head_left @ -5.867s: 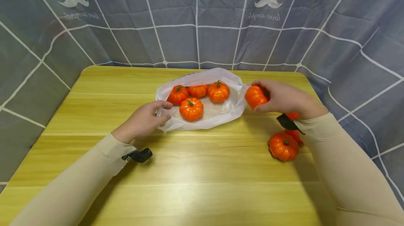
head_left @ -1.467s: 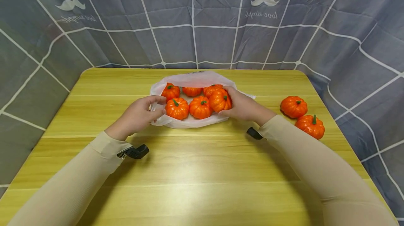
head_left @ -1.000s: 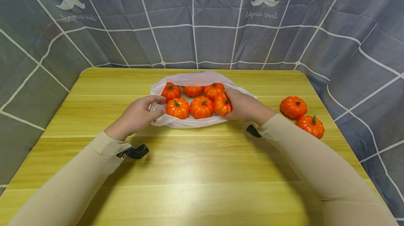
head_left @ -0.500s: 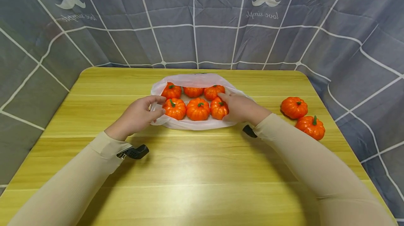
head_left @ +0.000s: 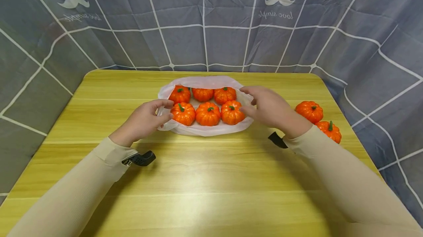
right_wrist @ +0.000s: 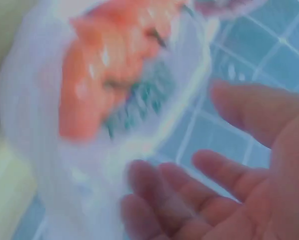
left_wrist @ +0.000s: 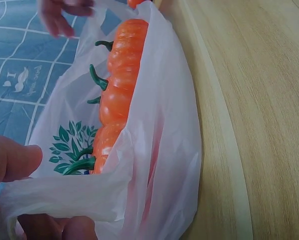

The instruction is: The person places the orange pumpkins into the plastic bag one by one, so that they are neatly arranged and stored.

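Observation:
A white plastic bag (head_left: 211, 130) lies on the table with its mouth spread wide. Inside sit several small orange toy pumpkins (head_left: 207, 114) with green stems, in two rows. At the bag's left end my left hand (head_left: 143, 124) holds the bag; in the left wrist view its handle (left_wrist: 69, 197) runs between the thumb and the curled fingers. My right hand (head_left: 272, 108) hovers at the right end of the bag, near the front-right pumpkin (head_left: 232, 112). Its fingers are spread and hold nothing, as the right wrist view shows.
Two more pumpkins, one behind (head_left: 309, 111) and one partly hidden by the right sleeve (head_left: 331, 131), lie on the right of the wooden table (head_left: 198, 185). A grey-blue curtain with white lines (head_left: 224, 46) surrounds the table's back and sides.
Over these seconds the right hand has added pumpkins to the bag. It has now let go of the last one, which sits front right, and drawn back rightward. The left hand stays at the bag.

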Available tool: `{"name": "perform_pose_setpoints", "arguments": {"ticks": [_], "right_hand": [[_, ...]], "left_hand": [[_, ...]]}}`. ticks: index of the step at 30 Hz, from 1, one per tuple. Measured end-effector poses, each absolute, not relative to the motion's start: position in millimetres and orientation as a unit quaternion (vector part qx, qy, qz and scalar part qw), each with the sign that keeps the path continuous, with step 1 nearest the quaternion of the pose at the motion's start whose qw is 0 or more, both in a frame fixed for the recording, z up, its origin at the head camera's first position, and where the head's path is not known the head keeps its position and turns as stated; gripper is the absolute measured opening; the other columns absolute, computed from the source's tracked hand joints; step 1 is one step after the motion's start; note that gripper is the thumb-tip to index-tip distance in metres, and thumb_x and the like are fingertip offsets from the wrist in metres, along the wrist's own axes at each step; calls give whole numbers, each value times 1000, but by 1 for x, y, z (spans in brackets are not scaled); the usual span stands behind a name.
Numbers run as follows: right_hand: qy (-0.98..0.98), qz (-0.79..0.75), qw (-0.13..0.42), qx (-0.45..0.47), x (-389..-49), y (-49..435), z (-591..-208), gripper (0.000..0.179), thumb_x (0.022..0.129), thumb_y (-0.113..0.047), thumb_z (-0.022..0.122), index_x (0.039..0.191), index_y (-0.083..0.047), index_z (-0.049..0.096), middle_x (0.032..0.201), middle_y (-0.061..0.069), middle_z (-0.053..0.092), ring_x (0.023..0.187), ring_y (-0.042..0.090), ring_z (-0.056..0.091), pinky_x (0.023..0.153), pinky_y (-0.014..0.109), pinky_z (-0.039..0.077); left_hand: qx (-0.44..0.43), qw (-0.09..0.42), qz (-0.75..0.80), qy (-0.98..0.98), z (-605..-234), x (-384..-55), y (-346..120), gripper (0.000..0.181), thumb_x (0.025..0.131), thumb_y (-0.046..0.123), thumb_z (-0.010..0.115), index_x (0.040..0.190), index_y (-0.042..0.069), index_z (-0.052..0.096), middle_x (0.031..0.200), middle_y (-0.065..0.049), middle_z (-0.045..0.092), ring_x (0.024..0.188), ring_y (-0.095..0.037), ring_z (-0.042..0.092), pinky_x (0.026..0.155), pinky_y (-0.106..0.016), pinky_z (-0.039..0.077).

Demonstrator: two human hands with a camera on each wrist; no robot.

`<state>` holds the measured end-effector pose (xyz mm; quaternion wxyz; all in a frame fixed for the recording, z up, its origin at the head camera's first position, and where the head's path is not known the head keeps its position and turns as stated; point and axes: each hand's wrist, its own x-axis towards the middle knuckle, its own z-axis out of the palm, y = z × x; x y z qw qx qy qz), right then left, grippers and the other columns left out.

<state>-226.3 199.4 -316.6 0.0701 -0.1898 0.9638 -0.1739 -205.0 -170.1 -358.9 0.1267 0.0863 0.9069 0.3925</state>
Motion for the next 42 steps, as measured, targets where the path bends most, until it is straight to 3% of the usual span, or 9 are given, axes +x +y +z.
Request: {"name": "perform_pose_setpoints", "arguments": {"ticks": [2, 5, 9, 12, 18, 23, 29, 34, 42], "right_hand": [[967, -189, 46, -164, -226, 218, -305, 65, 101, -37, 68, 156, -9, 49, 153, 19, 56, 124, 40, 64, 100, 59, 52], [975, -184, 40, -116, -234, 255, -298, 69, 103, -41, 64, 160, -8, 42, 162, 23, 44, 139, 49, 50, 110, 66, 42], [980, -179, 71, -48, -253, 312, -306, 83, 103, -49, 60, 164, -3, 29, 169, 30, 23, 151, 57, 26, 119, 71, 26], [979, -178, 101, -16, -261, 350, -316, 93, 103, -56, 56, 166, 1, 20, 168, 36, 18, 151, 60, 20, 120, 74, 22], [969, -170, 179, -20, -264, 382, -334, 107, 100, -66, 56, 166, 5, 8, 165, 41, 17, 145, 63, 27, 116, 76, 27], [957, -171, 229, -46, -262, 383, -344, 112, 97, -57, 69, 165, 8, 8, 161, 43, 23, 143, 61, 32, 116, 74, 30], [956, -141, 247, -72, -262, 382, -352, 112, 89, -37, 83, 162, 12, 14, 151, 45, 38, 131, 58, 45, 109, 72, 39], [957, -133, 244, -81, -262, 382, -354, 106, 84, -22, 86, 159, 15, 20, 146, 45, 43, 126, 56, 50, 108, 69, 40], [956, -133, 250, -74, -262, 381, -356, 103, 84, -20, 85, 159, 13, 22, 146, 45, 44, 126, 57, 49, 108, 70, 40]], "left_hand": [[88, 128, 394, 906, -359, -205, -170, 50, 102, 25, 65, 148, 7, 57, 147, -16, 59, 65, -22, 57, 51, -28, 42], [92, 128, 395, 905, -359, -205, -170, 50, 102, 25, 65, 148, 7, 57, 143, -16, 61, 69, -23, 60, 52, -29, 44], [96, 128, 395, 905, -360, -206, -170, 50, 102, 24, 65, 147, 7, 57, 141, -16, 62, 70, -23, 60, 53, -29, 45], [96, 129, 395, 904, -360, -207, -169, 49, 102, 25, 65, 147, 7, 57, 142, -16, 62, 70, -23, 60, 53, -29, 45], [92, 132, 394, 905, -360, -207, -170, 49, 102, 26, 65, 147, 8, 57, 146, -16, 60, 68, -22, 57, 53, -29, 43], [92, 130, 393, 906, -362, -208, -170, 49, 102, 25, 65, 147, 8, 57, 148, -16, 59, 68, -21, 57, 53, -29, 42], [92, 131, 387, 908, -365, -209, -171, 48, 102, 25, 65, 147, 8, 58, 146, -15, 60, 74, -22, 62, 61, -30, 48], [90, 135, 392, 906, -365, -209, -171, 48, 102, 25, 65, 147, 9, 58, 145, -15, 60, 73, -23, 60, 58, -29, 47], [91, 132, 389, 907, -366, -208, -172, 49, 102, 25, 65, 147, 8, 58, 150, -15, 57, 73, -23, 60, 56, -29, 44]]}}
